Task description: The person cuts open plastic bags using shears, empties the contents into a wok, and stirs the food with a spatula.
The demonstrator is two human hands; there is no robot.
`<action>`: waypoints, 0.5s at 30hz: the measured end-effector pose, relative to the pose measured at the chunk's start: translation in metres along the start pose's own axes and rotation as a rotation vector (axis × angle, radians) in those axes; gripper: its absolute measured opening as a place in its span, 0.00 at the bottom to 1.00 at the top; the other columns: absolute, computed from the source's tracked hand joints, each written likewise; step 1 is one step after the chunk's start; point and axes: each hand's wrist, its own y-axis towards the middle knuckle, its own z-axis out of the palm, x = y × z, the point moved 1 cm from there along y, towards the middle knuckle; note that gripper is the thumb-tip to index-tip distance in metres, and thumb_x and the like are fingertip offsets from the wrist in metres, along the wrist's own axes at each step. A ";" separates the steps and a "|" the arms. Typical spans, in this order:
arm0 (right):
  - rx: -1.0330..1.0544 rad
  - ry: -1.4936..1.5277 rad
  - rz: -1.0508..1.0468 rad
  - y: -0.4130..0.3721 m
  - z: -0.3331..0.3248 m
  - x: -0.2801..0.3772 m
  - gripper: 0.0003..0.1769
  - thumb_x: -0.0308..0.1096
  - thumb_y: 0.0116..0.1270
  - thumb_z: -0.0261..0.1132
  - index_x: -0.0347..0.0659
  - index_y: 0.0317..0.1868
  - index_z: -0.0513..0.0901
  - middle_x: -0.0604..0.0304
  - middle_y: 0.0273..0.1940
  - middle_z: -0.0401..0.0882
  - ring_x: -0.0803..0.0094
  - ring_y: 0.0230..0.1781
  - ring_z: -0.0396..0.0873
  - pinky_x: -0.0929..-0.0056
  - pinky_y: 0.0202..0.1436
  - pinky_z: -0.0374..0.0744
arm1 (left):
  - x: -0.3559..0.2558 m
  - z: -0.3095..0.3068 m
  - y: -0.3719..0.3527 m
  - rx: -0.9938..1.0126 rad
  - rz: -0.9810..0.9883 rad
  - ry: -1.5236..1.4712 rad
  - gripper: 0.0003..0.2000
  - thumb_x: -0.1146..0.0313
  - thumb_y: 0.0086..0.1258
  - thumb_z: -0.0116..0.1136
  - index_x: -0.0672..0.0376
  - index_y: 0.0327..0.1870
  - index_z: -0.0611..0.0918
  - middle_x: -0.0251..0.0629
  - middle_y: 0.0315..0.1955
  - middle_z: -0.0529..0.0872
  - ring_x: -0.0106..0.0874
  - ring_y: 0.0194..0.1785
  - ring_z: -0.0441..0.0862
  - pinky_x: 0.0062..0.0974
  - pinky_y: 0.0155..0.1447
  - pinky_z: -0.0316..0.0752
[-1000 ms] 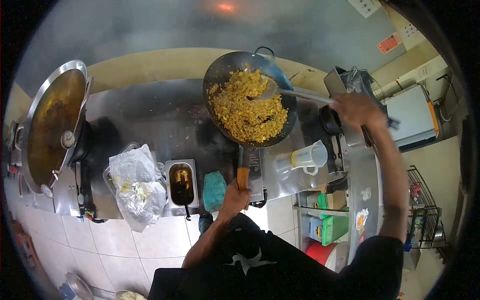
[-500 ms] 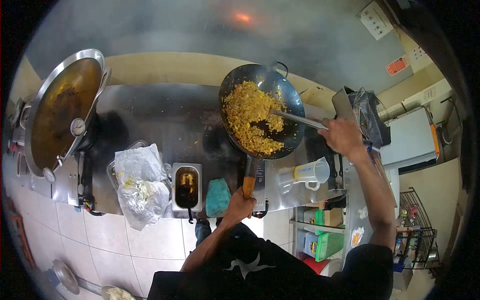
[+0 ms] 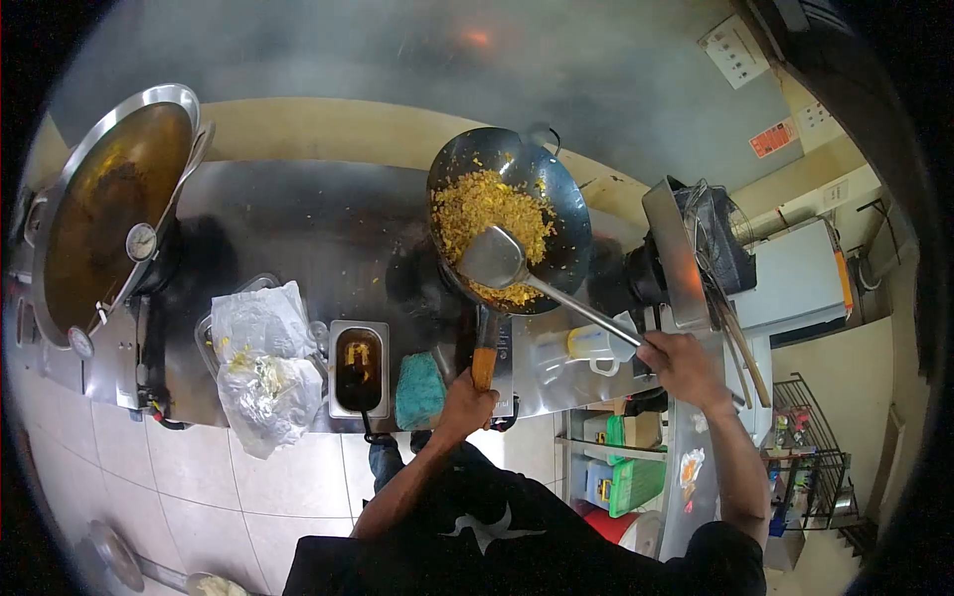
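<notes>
A dark wok (image 3: 568, 214) holds yellow fried rice (image 3: 487, 214), gathered mostly in its left half. My left hand (image 3: 467, 405) is wrapped round the wok's wooden handle (image 3: 483, 368). In my right hand (image 3: 686, 370) is the end of a long metal ladle (image 3: 494, 258), whose bowl is above the lower part of the rice, rounded underside up. A teal cloth (image 3: 420, 390) lies just left of my left hand. Near the ladle's shaft, right of the handle, is a clear measuring jug (image 3: 593, 346).
At the far left is a large pan of brown liquid (image 3: 114, 199) with dial thermometers. Foil and plastic wrap (image 3: 263, 353) and a metal container of dark sauce (image 3: 358, 372) line the counter's front. Wire strainers and a dark container (image 3: 715, 238) stand at the right.
The ladle has come out of the rice and its bowl has shifted down and left. My right hand has moved lower, toward the counter's front. The rice is more gathered. The view has shifted slightly.
</notes>
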 end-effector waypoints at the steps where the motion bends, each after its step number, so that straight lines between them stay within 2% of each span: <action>1: 0.043 0.022 0.021 -0.001 0.005 0.000 0.12 0.41 0.72 0.61 0.41 0.40 0.83 0.44 0.27 0.81 0.43 0.32 0.83 0.49 0.37 0.78 | -0.003 0.000 -0.001 -0.005 0.005 -0.007 0.17 0.74 0.61 0.56 0.72 0.50 0.73 0.45 0.21 0.82 0.31 0.16 0.79 0.32 0.20 0.74; 2: 0.086 0.043 0.040 0.000 0.011 -0.002 0.12 0.41 0.72 0.61 0.41 0.40 0.83 0.44 0.27 0.82 0.44 0.32 0.83 0.49 0.37 0.78 | 0.001 0.001 0.001 -0.013 0.009 -0.009 0.17 0.74 0.61 0.56 0.72 0.50 0.73 0.44 0.21 0.81 0.32 0.16 0.80 0.32 0.20 0.74; 5: -0.076 -0.053 -0.096 0.010 0.064 -0.037 0.13 0.43 0.72 0.60 0.42 0.40 0.83 0.46 0.28 0.83 0.45 0.33 0.84 0.50 0.38 0.80 | 0.002 -0.001 0.003 -0.039 -0.008 0.021 0.18 0.74 0.61 0.56 0.72 0.51 0.73 0.44 0.21 0.81 0.32 0.17 0.80 0.32 0.21 0.74; 7: -0.129 -0.283 0.033 0.038 0.082 -0.041 0.15 0.45 0.72 0.59 0.43 0.40 0.83 0.47 0.29 0.84 0.47 0.34 0.84 0.50 0.39 0.81 | -0.017 -0.001 -0.004 -0.044 -0.060 0.086 0.18 0.75 0.60 0.56 0.71 0.51 0.73 0.44 0.21 0.81 0.32 0.17 0.80 0.32 0.21 0.74; 8: -0.153 -0.390 0.104 0.051 0.083 -0.041 0.15 0.46 0.72 0.59 0.43 0.41 0.83 0.47 0.30 0.84 0.48 0.34 0.84 0.50 0.40 0.81 | -0.007 0.000 -0.003 -0.031 -0.058 0.044 0.18 0.75 0.60 0.56 0.71 0.52 0.73 0.45 0.22 0.82 0.32 0.17 0.80 0.32 0.21 0.74; 10: -0.040 -0.442 0.150 0.073 0.043 -0.041 0.17 0.47 0.73 0.57 0.42 0.42 0.83 0.47 0.34 0.85 0.48 0.37 0.84 0.49 0.41 0.81 | 0.013 -0.003 0.010 -0.014 -0.040 -0.039 0.19 0.75 0.60 0.56 0.71 0.52 0.73 0.45 0.23 0.82 0.32 0.17 0.80 0.31 0.21 0.74; 12: -0.060 -0.230 0.063 0.074 -0.015 -0.046 0.18 0.47 0.73 0.57 0.41 0.44 0.83 0.46 0.38 0.85 0.47 0.41 0.84 0.48 0.44 0.80 | 0.002 -0.005 0.007 -0.015 -0.051 -0.005 0.19 0.75 0.60 0.56 0.71 0.52 0.73 0.45 0.22 0.82 0.31 0.17 0.80 0.31 0.21 0.74; 14: -0.012 -0.260 -0.120 0.068 -0.068 -0.049 0.18 0.47 0.74 0.55 0.41 0.46 0.82 0.46 0.39 0.84 0.47 0.41 0.84 0.48 0.48 0.80 | 0.005 -0.005 0.006 -0.003 -0.068 -0.002 0.19 0.75 0.59 0.57 0.71 0.52 0.74 0.45 0.21 0.82 0.31 0.17 0.80 0.31 0.21 0.74; 15: 0.094 -0.296 -0.100 0.068 -0.095 -0.044 0.19 0.47 0.74 0.54 0.41 0.48 0.82 0.47 0.38 0.84 0.47 0.40 0.83 0.49 0.47 0.79 | 0.014 -0.005 0.010 0.007 -0.073 -0.015 0.19 0.74 0.59 0.57 0.71 0.51 0.74 0.44 0.21 0.82 0.31 0.16 0.80 0.31 0.21 0.74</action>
